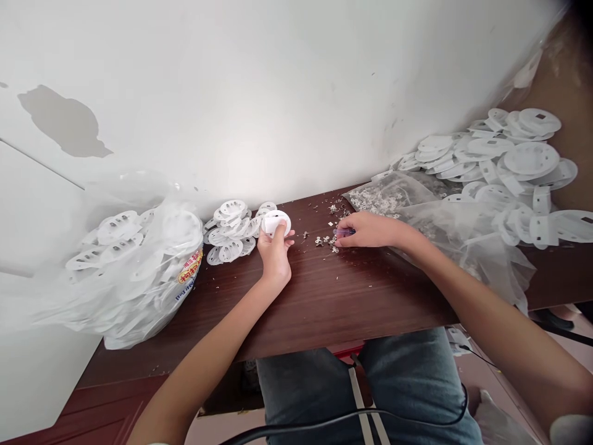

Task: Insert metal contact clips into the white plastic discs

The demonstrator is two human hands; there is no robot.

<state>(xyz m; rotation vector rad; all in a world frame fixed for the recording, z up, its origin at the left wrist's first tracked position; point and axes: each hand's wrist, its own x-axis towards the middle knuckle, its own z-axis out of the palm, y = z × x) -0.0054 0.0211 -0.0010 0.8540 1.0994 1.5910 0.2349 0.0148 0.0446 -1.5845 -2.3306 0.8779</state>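
Items at the table, as they lie now:

1. My left hand (274, 253), centre of frame: fingers curled round the rim of one white disc (277, 221), held tilted just above the table (333, 296). Disc is round, smooth moulded plastic, matte.
2. My right hand (370, 230), right of centre: closed on a slim purple tool (345, 232), tip pointing left into the metal bits (324, 241). Exact kind of tool too small to tell.
3. Metal bits: tiny, silvery, irregular, scattered loose between my two hands. Judged fiddly; lifting one would call for a fine, steady touch while the disc is kept level.
4. Disc pile (229, 232), just left of the held disc: same white rounds, slotted, overlapping.
5. Crinkled plastic bag (134, 272), lower left: translucent, stuffed with more discs, printed label at its edge.
6. Clear bag (389, 194), behind my right hand: thin film, holding more silvery bits.
7. Large disc heap (519, 161), upper right: bigger rounds with tabs.
8. Table: dark wood grain, glossy, dusted with shavings.

Step in hand, as I judge it: disc held ready, tool working at the bits.
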